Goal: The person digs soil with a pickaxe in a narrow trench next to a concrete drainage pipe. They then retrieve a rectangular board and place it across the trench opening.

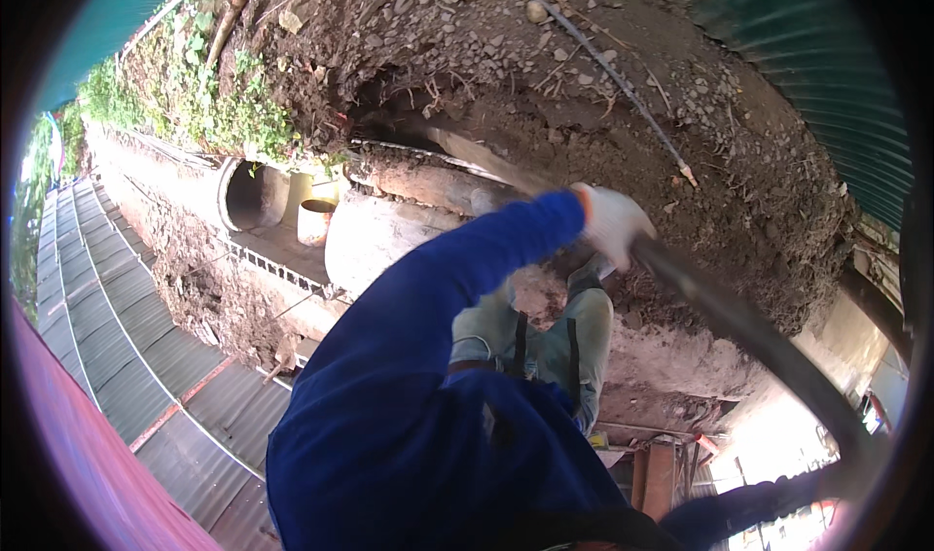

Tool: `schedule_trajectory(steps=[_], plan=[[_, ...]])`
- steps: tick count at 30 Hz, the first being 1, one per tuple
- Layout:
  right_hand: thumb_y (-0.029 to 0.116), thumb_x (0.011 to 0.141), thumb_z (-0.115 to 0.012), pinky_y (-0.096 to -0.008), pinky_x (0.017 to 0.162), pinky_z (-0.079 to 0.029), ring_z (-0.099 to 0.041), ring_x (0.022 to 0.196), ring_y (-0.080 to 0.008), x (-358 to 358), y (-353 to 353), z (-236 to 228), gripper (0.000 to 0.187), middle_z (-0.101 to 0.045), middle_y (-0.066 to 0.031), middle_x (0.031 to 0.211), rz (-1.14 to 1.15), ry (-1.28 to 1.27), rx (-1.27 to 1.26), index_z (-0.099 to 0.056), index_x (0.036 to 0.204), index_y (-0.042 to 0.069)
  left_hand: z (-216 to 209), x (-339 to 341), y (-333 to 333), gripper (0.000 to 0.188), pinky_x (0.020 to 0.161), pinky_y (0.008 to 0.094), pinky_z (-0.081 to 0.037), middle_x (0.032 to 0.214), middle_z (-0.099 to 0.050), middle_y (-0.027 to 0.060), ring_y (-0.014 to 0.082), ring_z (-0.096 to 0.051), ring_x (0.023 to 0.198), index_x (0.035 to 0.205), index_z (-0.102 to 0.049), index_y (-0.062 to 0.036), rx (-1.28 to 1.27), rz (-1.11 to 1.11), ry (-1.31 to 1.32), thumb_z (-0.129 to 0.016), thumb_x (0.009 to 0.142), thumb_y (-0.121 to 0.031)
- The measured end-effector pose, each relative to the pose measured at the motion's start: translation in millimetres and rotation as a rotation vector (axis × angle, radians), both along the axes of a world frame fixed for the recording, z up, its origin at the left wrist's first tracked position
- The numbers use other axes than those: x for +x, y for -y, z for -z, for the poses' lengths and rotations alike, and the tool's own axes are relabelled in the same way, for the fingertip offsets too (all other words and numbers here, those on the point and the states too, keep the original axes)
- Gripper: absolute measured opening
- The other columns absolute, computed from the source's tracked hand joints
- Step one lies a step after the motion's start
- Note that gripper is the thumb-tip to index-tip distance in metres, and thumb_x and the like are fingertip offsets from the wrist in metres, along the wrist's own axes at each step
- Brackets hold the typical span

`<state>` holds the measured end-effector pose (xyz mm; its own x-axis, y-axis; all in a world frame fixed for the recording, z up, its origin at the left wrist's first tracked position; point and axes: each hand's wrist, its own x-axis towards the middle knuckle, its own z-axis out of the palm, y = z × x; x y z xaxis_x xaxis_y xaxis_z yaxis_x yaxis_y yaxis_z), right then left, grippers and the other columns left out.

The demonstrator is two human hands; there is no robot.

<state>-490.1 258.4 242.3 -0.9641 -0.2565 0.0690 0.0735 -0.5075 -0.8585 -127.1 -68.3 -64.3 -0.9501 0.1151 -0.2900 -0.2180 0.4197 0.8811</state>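
Note:
My left hand (615, 222), in a white glove with an orange cuff, is closed round the shaft of a long wooden-handled tool (730, 303). The shaft slants from the lower right, through that hand, toward a dark hollow in the soil at upper centre. Its far end is blurred there, so the kind of tool cannot be made out. At the lower right rim, my right hand (864, 468) is smeared and pale, closed about the near end of the handle. Brown loose soil (545, 142) lies around the far end, beside a pale concrete edge (409, 225).
A round concrete pipe opening (255, 196) and a yellowish bucket (314, 222) lie left of my legs. Corrugated roofing (146, 356) drops away at far left. A thin pole (613, 70) rests on the dirt slope; green corrugated sheeting (817, 74) stands at upper right.

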Motion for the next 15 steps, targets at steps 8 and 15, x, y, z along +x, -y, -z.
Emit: schedule_trajectory(steps=[8,15], plan=[[0.013,0.097,-0.075,-0.0439,0.098,-0.056,-0.067,0.096,-0.0239,279,196,260,0.031,-0.065,-0.0069,0.096,0.04,0.105,0.237,-0.058,0.123,0.012,126,196,16,0.111,0.127,0.0511,-0.032,0.17,-0.026,0.0258,0.0454,-0.028,0.157,0.163,-0.032,-0.0012,-0.453,-0.513,0.43,-0.086,0.075,-0.042],[0.01,0.1,-0.071,-0.0468,0.099,-0.054,-0.066,0.098,-0.0209,325,184,213,0.027,-0.065,-0.006,0.098,-0.082,0.015,0.221,-0.058,0.123,0.011,158,205,8,0.094,0.126,0.0503,-0.034,0.161,-0.039,0.0252,0.046,-0.038,0.149,0.157,-0.041,-0.008,-0.413,-0.711,0.02,-0.086,0.077,-0.026]])
